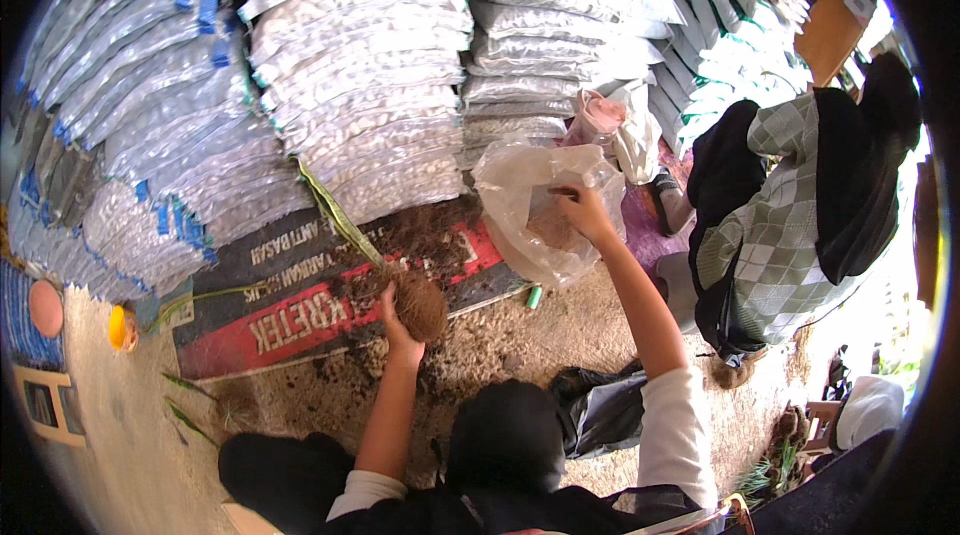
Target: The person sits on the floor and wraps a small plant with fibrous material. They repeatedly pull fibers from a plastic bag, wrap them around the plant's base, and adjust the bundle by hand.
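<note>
My left hand (397, 327) is closed round the side of a brown, fibrous root ball (420, 307). A long green, yellow-edged leaf (335, 212) rises from it, leaning to the far left. My right hand (583, 212) is at the mouth of a clear plastic bag (510, 180), its fingers bent. Some brown loose stuff (550, 229) shows inside the bag. Whatever those fingers pinch is too small to make out. Beneath the root ball lies a black and red printed sheet (235, 338) strewn with dark crumbs of soil.
Tall stacks of filled plastic sacks (360, 55) line the back. Another person in a checked garment (790, 205) crouches at right. A black plastic bag (607, 415) lies near my right arm, a small green cylinder (534, 297) beyond it. Loose leaves (188, 422) and a yellow container (122, 328) are at left.
</note>
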The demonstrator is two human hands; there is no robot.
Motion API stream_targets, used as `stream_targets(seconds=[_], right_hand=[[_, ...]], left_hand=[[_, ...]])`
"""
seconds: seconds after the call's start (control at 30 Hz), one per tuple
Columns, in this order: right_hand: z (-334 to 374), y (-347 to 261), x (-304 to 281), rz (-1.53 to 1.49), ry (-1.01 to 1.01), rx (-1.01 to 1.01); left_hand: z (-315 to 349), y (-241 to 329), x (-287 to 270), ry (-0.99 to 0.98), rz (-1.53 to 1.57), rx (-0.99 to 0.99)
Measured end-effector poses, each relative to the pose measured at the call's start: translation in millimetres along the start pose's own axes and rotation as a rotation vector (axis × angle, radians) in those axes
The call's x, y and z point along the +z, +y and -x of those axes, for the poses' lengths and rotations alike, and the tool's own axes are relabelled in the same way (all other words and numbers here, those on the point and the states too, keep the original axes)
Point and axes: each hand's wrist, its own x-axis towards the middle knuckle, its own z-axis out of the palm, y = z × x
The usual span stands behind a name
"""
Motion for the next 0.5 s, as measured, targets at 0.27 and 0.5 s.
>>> stream_targets(seconds=[0.27, 0.5], right_hand=[[-43.6, 90.6, 54.3, 0.824, -0.127, 0.413], [-30.8, 109.1, 42.5, 0.694, -0.327, 0.539]], left_hand=[[-10.9, -25.5, -37.8, -0.045, 0.047, 0.010], [7.2, -16.1, -44.2, 0.018, 0.069, 0.017]])
